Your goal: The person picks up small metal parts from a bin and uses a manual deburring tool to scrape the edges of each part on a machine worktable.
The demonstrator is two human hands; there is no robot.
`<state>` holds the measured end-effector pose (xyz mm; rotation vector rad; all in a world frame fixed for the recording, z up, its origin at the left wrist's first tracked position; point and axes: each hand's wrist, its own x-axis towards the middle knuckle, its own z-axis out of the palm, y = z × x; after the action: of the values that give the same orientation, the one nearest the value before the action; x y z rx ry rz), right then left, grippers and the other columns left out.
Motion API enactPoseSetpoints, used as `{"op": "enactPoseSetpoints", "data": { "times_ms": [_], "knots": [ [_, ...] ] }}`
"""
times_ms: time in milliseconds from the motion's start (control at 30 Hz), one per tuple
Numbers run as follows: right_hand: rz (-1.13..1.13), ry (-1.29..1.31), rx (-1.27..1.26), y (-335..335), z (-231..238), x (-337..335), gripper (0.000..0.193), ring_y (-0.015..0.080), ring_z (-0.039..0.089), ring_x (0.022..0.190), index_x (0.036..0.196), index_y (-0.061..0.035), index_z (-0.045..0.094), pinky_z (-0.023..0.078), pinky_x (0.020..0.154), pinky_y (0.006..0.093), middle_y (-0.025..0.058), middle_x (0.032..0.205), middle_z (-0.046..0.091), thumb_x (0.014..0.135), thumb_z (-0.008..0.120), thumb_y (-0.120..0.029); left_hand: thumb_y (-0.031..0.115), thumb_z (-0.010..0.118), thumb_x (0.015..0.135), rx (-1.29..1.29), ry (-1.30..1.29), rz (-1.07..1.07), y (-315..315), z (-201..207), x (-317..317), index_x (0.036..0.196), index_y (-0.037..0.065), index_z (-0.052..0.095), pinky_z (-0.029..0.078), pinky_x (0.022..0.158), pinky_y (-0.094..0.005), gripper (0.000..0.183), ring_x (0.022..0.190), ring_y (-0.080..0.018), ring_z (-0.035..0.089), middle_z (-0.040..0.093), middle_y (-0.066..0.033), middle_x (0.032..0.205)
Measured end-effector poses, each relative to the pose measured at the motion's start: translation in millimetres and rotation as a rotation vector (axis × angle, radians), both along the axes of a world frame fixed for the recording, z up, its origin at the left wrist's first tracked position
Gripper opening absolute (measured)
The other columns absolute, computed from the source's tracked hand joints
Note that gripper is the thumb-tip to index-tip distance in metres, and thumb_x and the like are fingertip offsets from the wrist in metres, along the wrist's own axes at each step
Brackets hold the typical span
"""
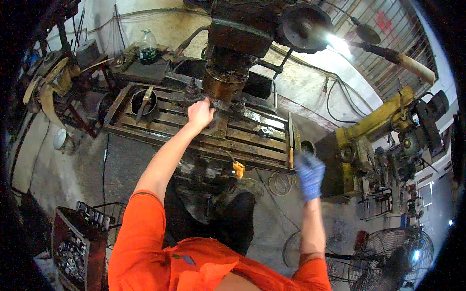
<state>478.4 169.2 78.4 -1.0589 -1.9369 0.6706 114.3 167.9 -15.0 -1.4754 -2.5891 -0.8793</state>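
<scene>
My bare left hand [200, 115] reaches under the dark spindle head [224, 80] of a milling machine. Its fingers are closed close to the workholding below the spindle; whatever they grip is hidden. My right hand [310, 177], in a blue glove, is smeared by motion off the right end of the slotted machine table [233, 145]. Nearest to it lies a file [291, 154] with a wooden handle, along that end of the table. A small metal piece [266, 131] rests on the table between both hands.
A pot [144, 104] with a brush across it stands at the table's left end. Below the front edge hangs a yellow-orange item [238, 169]. A bright lamp [340, 44] is overhead. A fan [393, 257] stands at lower right, a box of metal parts [73, 254] at lower left.
</scene>
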Motion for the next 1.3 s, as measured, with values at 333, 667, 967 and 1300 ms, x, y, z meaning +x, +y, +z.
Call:
{"op": "enactPoseSetpoints", "data": {
  "times_ms": [333, 667, 967, 1300],
  "knots": [
    [0.536, 0.841, 0.435, 22, 305, -24, 0.034, 0.0274, 0.051, 0.105, 0.11, 0.0014, 0.051, 0.031, 0.1, 0.0452, 0.0156, 0.109, 0.056, 0.089, 0.044, -0.023, 0.029, 0.066, 0.068, -0.005, -0.121, -0.073, 4, 4, -17, 0.105, 0.016, 0.062, 0.048, 0.075, -0.04, 0.039, 0.089, -0.0286, 0.06, 0.063, -0.0129, 0.092],
    [0.408, 0.807, 0.553, 3, 180, -5, 0.038, 0.0284, 0.052, 0.086, 0.072, -0.0036, 0.051, 0.025, 0.101, 0.0526, 0.0116, 0.078, 0.054, 0.088, 0.039, -0.036, 0.031, 0.067, 0.068, 0.034, -0.11, -0.022, 5, -5, -19, 0.099, 0.016, 0.065, 0.048, 0.074, -0.0402, 0.034, 0.085, -0.0305, 0.06, 0.063, -0.0157, 0.086],
    [0.452, 0.744, 0.642, 2, 151, -7, 0.036, 0.0241, 0.049, 0.076, 0.065, -0.0068, 0.041, 0.022, 0.103, 0.0515, 0.0095, 0.074, 0.051, 0.086, 0.039, -0.036, 0.031, 0.067, 0.068, -0.019, -0.12, -0.034, 4, 7, -14, 0.094, 0.013, 0.065, 0.048, 0.072, -0.0406, 0.032, 0.083, -0.0317, 0.06, 0.063, -0.0154, 0.082],
    [0.351, 0.629, 0.726, -1, 154, -13, 0.035, 0.0269, 0.052, 0.083, 0.063, -0.0057, 0.039, 0.027, 0.099, 0.0544, 0.0129, 0.076, 0.053, 0.086, 0.039, -0.031, 0.03, 0.069, 0.067, 0.086, -0.087, -0.031, 0, 2, -14, 0.088, 0.006, 0.066, 0.048, 0.069, -0.0408, 0.032, 0.079, -0.0322, 0.06, 0.063, -0.0166, 0.078]
  ]
}}
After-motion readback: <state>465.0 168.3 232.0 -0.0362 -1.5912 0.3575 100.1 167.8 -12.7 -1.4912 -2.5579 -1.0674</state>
